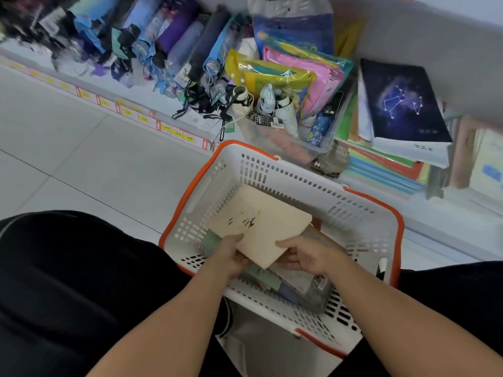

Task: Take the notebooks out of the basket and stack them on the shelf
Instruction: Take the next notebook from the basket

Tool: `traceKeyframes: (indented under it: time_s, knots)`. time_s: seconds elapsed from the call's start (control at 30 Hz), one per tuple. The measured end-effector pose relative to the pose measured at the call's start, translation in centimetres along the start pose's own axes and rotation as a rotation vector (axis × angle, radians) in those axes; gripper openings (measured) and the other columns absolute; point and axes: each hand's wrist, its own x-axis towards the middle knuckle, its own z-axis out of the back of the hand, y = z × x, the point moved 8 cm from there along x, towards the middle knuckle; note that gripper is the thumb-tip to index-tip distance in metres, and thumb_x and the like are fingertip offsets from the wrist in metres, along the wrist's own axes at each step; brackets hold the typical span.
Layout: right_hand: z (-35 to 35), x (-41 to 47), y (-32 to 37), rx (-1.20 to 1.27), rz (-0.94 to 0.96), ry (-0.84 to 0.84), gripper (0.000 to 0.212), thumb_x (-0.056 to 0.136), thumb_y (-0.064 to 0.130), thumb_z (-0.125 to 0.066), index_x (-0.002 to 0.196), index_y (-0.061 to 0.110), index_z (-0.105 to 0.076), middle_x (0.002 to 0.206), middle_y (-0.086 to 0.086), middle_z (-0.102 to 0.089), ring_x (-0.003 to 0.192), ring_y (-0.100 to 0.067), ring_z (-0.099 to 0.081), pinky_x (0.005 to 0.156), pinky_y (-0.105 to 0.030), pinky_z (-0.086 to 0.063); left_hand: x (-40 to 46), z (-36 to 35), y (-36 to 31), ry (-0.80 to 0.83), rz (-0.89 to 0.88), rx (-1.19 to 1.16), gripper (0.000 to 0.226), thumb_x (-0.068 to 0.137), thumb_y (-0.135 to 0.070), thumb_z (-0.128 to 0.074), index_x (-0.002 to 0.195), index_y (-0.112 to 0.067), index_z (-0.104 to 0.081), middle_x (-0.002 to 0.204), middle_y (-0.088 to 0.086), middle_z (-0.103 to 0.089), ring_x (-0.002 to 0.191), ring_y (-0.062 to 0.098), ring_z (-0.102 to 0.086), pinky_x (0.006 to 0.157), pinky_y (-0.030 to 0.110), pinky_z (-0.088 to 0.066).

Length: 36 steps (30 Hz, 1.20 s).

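A white basket (362, 213) with an orange rim stands on the floor between my knees. Over it I hold a cream notebook (258, 221) with small dark marks, tilted. My left hand (231, 254) grips its near left edge and my right hand (302, 255) grips its near right corner. Under it, more notebooks (288, 284) lie in the basket, green and grey ones partly hidden. On the low shelf at the right sits a stack topped by a dark blue constellation notebook (402, 102).
A clear bin of packets and folded umbrellas (288, 104) stands on the shelf left of the stack. Rolled umbrellas (177, 34) fill the shelf further left. Coloured folders (381, 170) lie under the stack. Grey floor tiles (68, 148) spread to the left.
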Motion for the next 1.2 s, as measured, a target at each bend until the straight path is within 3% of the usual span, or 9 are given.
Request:
traceKeyframes:
  time_s: [0.07,0.17,0.33,0.53,0.7,0.87,1.03,1.1,1.2]
  knots:
    - [2.3,-0.4,0.3,-0.076,-0.008,-0.094,0.044,0.089,0.035,-0.071,0.123,0.011,-0.056,0.115,-0.015,-0.066,0.100,-0.031,-0.068,0.078,-0.040,-0.060,0.2,0.0,-0.1,-0.037,-0.072,0.056,0.022,0.100,-0.005,-0.046,0.120,-0.008,-0.053,0.096,0.011,-0.065,0.085,0.026,-0.063,0.077,0.043,-0.055]
    - [9.5,-1.1,3.0,-0.513,0.210,-0.728,0.073,0.076,0.054,-0.073,0.133,0.014,-0.049,0.131,-0.012,-0.056,0.119,-0.032,-0.055,0.096,-0.043,-0.051,0.1,-0.6,-0.7,-0.084,-0.226,0.313,0.029,0.094,-0.002,-0.048,0.120,-0.013,-0.054,0.108,0.010,-0.067,0.096,0.029,-0.065,0.082,0.045,-0.057]
    - [9.1,0.8,0.4,-0.992,0.045,-0.579,0.112,0.045,0.064,-0.084,0.137,0.014,-0.043,0.130,-0.009,-0.055,0.117,-0.027,-0.056,0.094,-0.040,-0.051,-1.8,-2.2,-2.5,-0.176,-0.501,0.586,0.028,0.093,-0.004,-0.051,0.119,-0.011,-0.055,0.111,0.004,-0.065,0.099,0.025,-0.062,0.088,0.040,-0.054]
    - [10.5,2.6,-0.7,-0.988,0.056,-0.689,0.128,0.053,0.053,-0.091,0.152,0.018,-0.018,0.153,-0.011,-0.027,0.141,-0.035,-0.029,0.111,-0.050,-0.037,-5.6,-0.2,-5.7,-0.476,-0.766,0.797,0.017,0.096,-0.006,-0.045,0.111,0.000,-0.042,0.106,0.020,-0.062,0.097,0.038,-0.061,0.069,0.032,-0.040]
    - [11.4,2.7,-0.9,-1.094,0.018,-0.728,0.102,0.058,0.051,-0.089,0.139,0.017,-0.037,0.137,-0.009,-0.041,0.123,-0.032,-0.050,0.094,-0.045,-0.050,-5.8,0.6,-6.1,-0.527,-0.793,0.937,0.029,0.095,-0.002,-0.039,0.124,-0.004,-0.040,0.115,0.020,-0.062,0.101,0.039,-0.061,0.075,0.037,-0.045]
    - [9.5,0.9,2.3,-1.189,0.150,-0.576,0.036,0.082,0.037,-0.074,0.108,0.013,-0.065,0.107,-0.006,-0.065,0.096,-0.024,-0.064,0.081,-0.031,-0.052,-5.7,0.7,-6.3,-0.544,-0.797,0.953,0.040,0.096,-0.003,-0.036,0.136,-0.009,-0.038,0.114,0.018,-0.063,0.100,0.038,-0.061,0.078,0.039,-0.047]
    - [5.6,-8.0,10.3,-1.397,0.377,-0.407,0.031,0.097,0.031,-0.060,0.124,0.017,-0.063,0.125,-0.008,-0.061,0.112,-0.029,-0.058,0.093,-0.037,-0.047,-5.9,0.0,-6.3,-0.495,-0.779,0.901,0.047,0.094,-0.004,-0.037,0.139,-0.016,-0.035,0.111,0.012,-0.064,0.090,0.032,-0.059,0.075,0.035,-0.044]
    - [5.1,-13.0,13.2,-1.385,0.474,-0.510,0.010,0.097,0.025,-0.059,0.098,0.031,-0.067,0.110,-0.008,-0.063,0.102,-0.031,-0.059,0.078,-0.034,-0.045,-6.3,-0.9,-6.3,-0.451,-0.759,0.868,0.047,0.094,-0.003,-0.038,0.139,-0.017,-0.036,0.108,0.005,-0.061,0.088,0.028,-0.056,0.075,0.035,-0.045]
    - [1.1,-19.2,15.4,-1.344,0.661,-0.687,0.029,0.093,0.013,-0.054,0.068,0.027,-0.050,0.081,-0.009,-0.059,0.083,-0.035,-0.061,0.065,-0.031,-0.038,-7.1,-2.6,-6.7,-0.318,-0.767,0.747,0.039,0.094,0.000,-0.037,0.129,-0.015,-0.042,0.110,0.007,-0.061,0.091,0.026,-0.057,0.077,0.037,-0.049]
